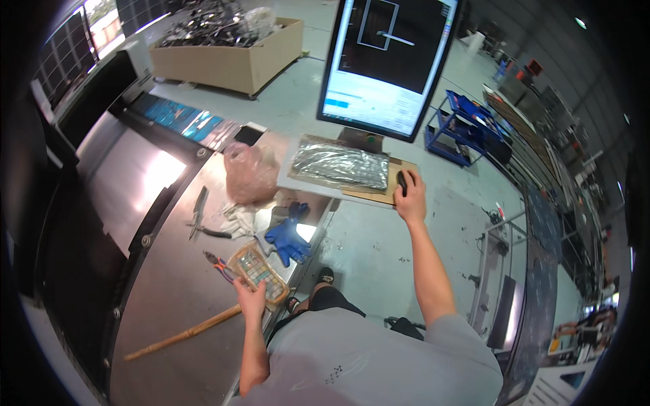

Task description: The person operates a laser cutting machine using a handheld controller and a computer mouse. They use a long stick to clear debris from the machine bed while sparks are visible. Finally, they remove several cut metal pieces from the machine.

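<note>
My right hand (pixel 412 198) curls over a black computer mouse (pixel 402 181) on a tan board (pixel 382 198). My left hand (pixel 250 296) is at the lower left edge of a yellowish keypad (pixel 252 264) with pale and coloured keys, which looks wrapped in plastic. Its thumb touches the keys and the fingers are spread apart along the left side. Beside those fingers lie pliers (pixel 220 266) with red and blue handles. A long wooden handle (pixel 183 331) runs left from near this hand; its other end is hidden. The keyboard (pixel 342 164) under clear plastic sits left of the mouse.
A large monitor (pixel 389 64) stands behind the keyboard. On the metal bench (pixel 162 284) are blue gloves (pixel 288 242), a pale glove (pixel 238 220), another hand tool (pixel 200 210) and a pinkish plastic bag (pixel 249 176). Beyond are a scrap bin (pixel 223 64) and a blue cart (pixel 460 125).
</note>
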A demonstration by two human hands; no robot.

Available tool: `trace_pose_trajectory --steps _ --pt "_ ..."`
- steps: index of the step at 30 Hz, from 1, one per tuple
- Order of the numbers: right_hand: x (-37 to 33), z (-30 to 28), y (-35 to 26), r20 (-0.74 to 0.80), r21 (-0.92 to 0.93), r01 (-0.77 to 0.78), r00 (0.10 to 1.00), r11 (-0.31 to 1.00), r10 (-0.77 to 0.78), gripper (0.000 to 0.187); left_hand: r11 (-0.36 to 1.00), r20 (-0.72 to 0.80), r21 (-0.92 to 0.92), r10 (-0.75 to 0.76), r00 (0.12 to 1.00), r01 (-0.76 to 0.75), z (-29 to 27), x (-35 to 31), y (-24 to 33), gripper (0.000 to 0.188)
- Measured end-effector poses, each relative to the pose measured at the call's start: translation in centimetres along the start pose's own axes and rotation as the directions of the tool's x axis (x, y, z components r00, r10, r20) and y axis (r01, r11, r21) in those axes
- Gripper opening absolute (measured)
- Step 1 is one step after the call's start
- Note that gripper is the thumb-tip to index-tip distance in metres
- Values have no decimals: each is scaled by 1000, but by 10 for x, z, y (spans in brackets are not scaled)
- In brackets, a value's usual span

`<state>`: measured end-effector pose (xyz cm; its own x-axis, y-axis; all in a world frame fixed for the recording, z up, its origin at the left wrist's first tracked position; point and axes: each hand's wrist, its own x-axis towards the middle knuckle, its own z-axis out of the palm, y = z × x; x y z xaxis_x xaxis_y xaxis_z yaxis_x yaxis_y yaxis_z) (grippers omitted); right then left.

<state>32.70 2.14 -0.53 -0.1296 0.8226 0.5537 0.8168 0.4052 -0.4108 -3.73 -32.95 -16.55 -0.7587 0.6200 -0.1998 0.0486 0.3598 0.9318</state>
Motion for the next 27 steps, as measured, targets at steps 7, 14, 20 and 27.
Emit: trace_pose_trajectory --steps 7,14,20,27 --pt "2 -6 -8 39 6 -1 999 1000 1 46 996 31 -66 -54 998 56 -8 -7 14 58" --pt "1 -8 -13 38 -3 -54 998 999 54 43 993 45 -107 -38 998 43 -9 -9 25 59" --pt "0 -7 -14 15 -46 -88 996 995 89 43 990 42 -137 -28 999 33 -8 -10 30 58" --pt "2 -7 -14 31 -19 -88 996 996 88 41 975 59 -212 -50 997 62 -7 -10 25 56"
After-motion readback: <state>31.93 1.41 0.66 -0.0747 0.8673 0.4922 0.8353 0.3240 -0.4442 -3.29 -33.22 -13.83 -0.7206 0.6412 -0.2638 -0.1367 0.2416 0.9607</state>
